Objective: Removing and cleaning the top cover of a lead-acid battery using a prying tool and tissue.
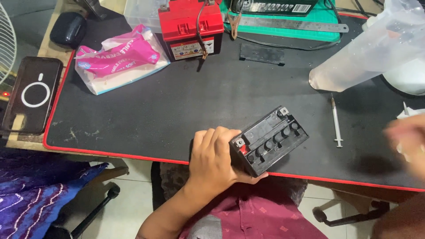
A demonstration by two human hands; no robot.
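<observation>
My left hand [213, 160] grips a small black battery [268, 140] at the front edge of the black mat [186, 106]. The battery is tilted, its top with a row of round filler holes facing up and right. My right hand [409, 140] is blurred at the right edge, near some white paper or tissue; whether it holds anything is unclear. A thin syringe [336, 123] lies on the mat between the two hands.
A red-topped battery [190, 27] stands at the back, beside a pink tissue pack [117, 59]. A clear plastic bag [376, 48] lies at the right, a steel ruler [287, 24] on a green mat behind. A phone [33, 94] rests at the left.
</observation>
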